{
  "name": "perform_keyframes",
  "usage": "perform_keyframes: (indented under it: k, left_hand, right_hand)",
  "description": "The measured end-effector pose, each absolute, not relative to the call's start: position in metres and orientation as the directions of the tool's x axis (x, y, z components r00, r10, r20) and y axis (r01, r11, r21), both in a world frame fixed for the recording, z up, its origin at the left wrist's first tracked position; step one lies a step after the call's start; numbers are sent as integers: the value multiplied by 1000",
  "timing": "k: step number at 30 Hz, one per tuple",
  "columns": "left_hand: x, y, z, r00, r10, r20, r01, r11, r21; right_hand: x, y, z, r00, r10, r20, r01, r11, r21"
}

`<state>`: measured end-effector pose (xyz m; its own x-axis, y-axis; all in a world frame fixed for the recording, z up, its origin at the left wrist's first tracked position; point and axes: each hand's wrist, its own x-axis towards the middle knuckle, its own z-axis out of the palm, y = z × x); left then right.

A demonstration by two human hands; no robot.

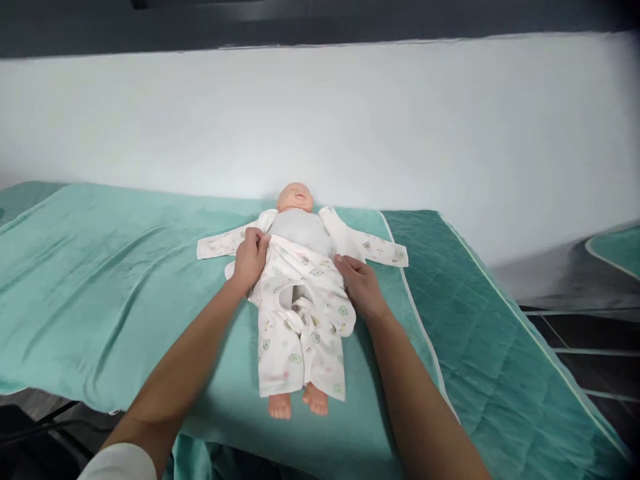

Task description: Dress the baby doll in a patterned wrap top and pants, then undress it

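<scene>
A baby doll (295, 196) lies on its back, head toward the wall and bare feet toward me. White printed baby pants (320, 283) with an open crotch cover its legs and reach up over its belly. My left hand (251, 257) pinches the waistband at one side. At the other side, my right hand (361, 283) has its fingers closed on the same waistband. Beneath the doll a white printed baby shirt (385, 250) is spread open, its sleeves stretched out to both sides. The doll's grey-white torso (303, 230) shows above the pants.
A smooth teal blanket (125, 280) lies under the doll, wrinkled on the left. A quilted teal mat (465, 320) extends to the right. A white wall (320, 120) stands behind, and a metal frame (590, 351) shows at the right edge.
</scene>
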<state>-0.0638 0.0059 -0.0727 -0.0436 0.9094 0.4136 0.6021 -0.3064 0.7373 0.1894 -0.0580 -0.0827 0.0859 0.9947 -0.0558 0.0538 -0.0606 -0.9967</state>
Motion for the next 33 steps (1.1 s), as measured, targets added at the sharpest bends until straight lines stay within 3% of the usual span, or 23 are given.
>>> perform_keyframes:
  k: [3, 6, 8, 11, 15, 18, 22, 25, 29, 33]
  left_hand:
    - [-64, 2, -83, -33, 928, 370, 678, -251, 691]
    - [-70, 3, -87, 57, 930, 362, 719, -290, 632]
    - [-73, 4, -87, 95, 924, 370, 728, -318, 607]
    - [-73, 5, -88, 118, 915, 386, 734, -342, 586]
    - [-72, 4, -89, 132, 917, 376, 739, -344, 580]
    - [-71, 4, -89, 150, 923, 354, 751, -339, 567]
    - [-72, 3, -89, 166, 925, 341, 770, -338, 542]
    - [-73, -1, -86, 204, 918, 339, 784, -361, 506]
    - [-72, -8, -77, 283, 905, 317, 827, -398, 397]
    - [-68, -15, -70, 327, 855, 402, 858, -447, 253]
  right_hand:
    - [200, -56, -79, -143, 986, -85, 100, -71, -993]
    - [209, -54, -76, -271, 963, 5, 179, 56, -982]
    - [211, -53, -76, -215, 975, 55, 254, 110, -961]
    - [205, -50, -80, 30, 989, 147, 374, 125, -919]
    - [194, -43, -76, 303, 901, 312, 448, 154, -881]
    - [189, -31, -67, 312, 868, 387, 554, 164, -816]
    - [186, -11, -63, 202, 843, 499, 697, 234, -678]
    - [187, -3, -72, 153, 869, 471, 726, 225, -650]
    - [191, -5, -83, 159, 937, 311, 726, 102, -680]
    - [190, -10, -84, 168, 962, 216, 680, 46, -732]
